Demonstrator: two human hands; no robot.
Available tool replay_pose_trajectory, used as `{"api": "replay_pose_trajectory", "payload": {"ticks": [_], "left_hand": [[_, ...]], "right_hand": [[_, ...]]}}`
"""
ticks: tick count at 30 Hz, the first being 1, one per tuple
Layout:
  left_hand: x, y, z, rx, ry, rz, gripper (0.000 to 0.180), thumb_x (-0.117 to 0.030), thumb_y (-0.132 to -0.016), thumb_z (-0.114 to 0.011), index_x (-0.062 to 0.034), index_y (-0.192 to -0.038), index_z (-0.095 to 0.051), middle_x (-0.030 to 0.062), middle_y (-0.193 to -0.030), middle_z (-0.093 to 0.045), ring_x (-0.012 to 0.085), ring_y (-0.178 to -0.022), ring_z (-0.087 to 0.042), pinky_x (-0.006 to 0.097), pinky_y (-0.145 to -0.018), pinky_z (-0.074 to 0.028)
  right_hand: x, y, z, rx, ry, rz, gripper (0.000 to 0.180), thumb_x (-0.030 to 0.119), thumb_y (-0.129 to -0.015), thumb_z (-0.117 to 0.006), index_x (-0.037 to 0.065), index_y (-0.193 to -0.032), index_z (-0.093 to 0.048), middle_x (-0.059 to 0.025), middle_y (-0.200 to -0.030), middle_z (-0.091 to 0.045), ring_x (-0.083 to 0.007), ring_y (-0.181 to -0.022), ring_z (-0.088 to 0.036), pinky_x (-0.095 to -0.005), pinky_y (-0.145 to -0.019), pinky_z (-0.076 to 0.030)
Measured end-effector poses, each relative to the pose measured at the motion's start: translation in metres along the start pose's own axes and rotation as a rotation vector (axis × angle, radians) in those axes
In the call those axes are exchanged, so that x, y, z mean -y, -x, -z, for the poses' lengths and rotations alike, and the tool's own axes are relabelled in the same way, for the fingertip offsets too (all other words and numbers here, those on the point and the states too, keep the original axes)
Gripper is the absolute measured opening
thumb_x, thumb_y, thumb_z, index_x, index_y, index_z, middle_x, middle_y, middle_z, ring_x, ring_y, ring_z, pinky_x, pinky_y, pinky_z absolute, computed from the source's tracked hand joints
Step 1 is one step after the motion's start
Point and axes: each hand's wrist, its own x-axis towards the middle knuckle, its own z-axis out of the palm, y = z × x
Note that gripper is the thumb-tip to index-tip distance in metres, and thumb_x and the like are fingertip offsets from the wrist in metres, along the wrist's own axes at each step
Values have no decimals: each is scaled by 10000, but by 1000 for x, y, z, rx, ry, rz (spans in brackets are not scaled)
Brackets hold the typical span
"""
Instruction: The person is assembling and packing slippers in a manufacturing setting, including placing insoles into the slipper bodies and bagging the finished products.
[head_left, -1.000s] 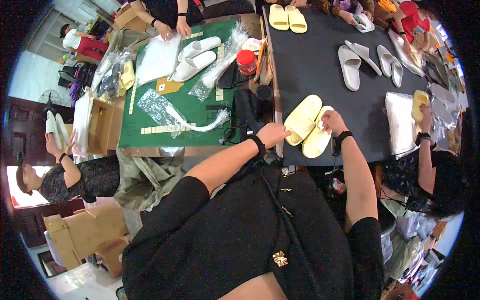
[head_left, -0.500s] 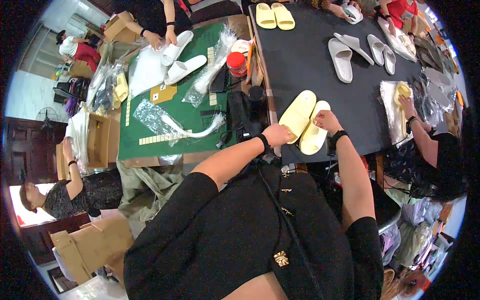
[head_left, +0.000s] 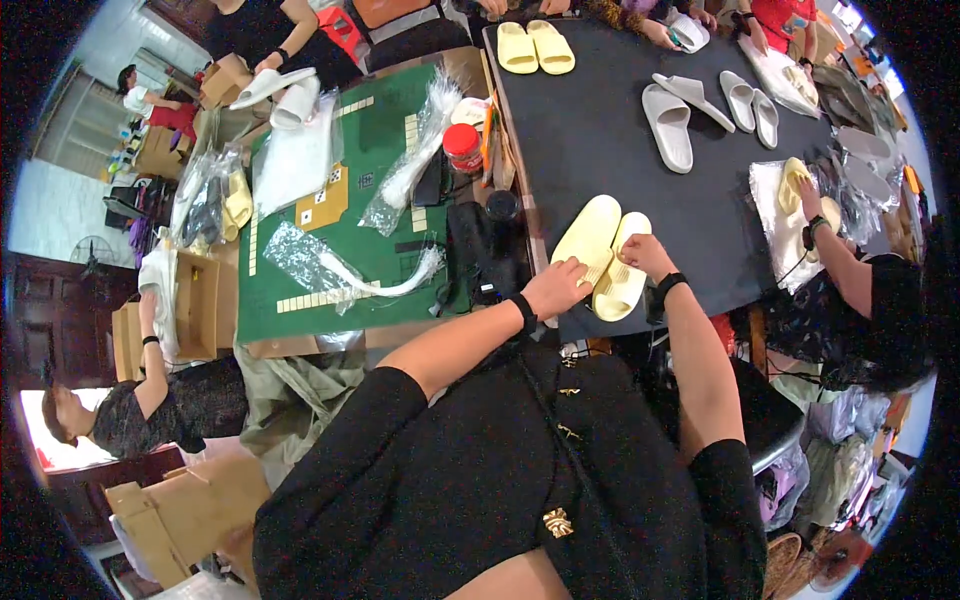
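A pair of pale yellow slide slippers lies on the near edge of the black tabletop, side by side and touching. My left hand (head_left: 557,287) has its fingers curled on the front end of the left slipper (head_left: 592,228), at the strap. Over the right slipper (head_left: 618,296), the fingers of my right hand (head_left: 647,257) are bent together at its strap, partly covering it. My fingertips are small in the picture and partly hidden by the slippers.
On the black table (head_left: 570,120) lie another yellow pair (head_left: 535,48) and grey slippers (head_left: 668,128). To the left, a green mat (head_left: 390,270) bears clear plastic bags and a red-lidded jar (head_left: 462,146). A co-worker's hand (head_left: 808,200) at right holds a yellow slipper over packaging.
My left hand has shifted a little along the left slipper, and my right fingers have moved slightly at the right strap. Across the green mat, a co-worker has lifted white slippers up and left.
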Motion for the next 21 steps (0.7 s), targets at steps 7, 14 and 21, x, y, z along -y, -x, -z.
{"api": "replay_pose_trajectory", "payload": {"ticks": [7, 14, 21], "left_hand": [[6, 0, -32, 142, 167, -221, 128, -107, -764, -524, -20, -856, -546, 123, -949, -576, 257, -918, -583, 359, -731, -521], [-2, -5, -73, 355, 152, -207, 150, -143, -781, -499, -19, -744, -577, 137, -766, -587, 298, -737, -601, 395, -608, -516], [5, 25, -118, 149, 502, -38, 83, -93, -743, -536, -19, -759, -570, 175, -786, -591, 355, -784, -584, 436, -696, -459]], "right_hand": [[12, -8, -4, 29, -94, -5, 64, 39, -774, -602, -23, -787, -599, -54, -684, -604, -120, -612, -573, -264, -562, -485], [6, -12, 1, 20, 150, 51, 154, 136, -764, -627, -14, -794, -619, -54, -691, -617, -112, -617, -570, -261, -587, -478], [-21, -5, -21, -45, 282, 168, 137, 144, -721, -694, 48, -810, -652, -76, -718, -657, -130, -665, -607, -298, -648, -502]]}}
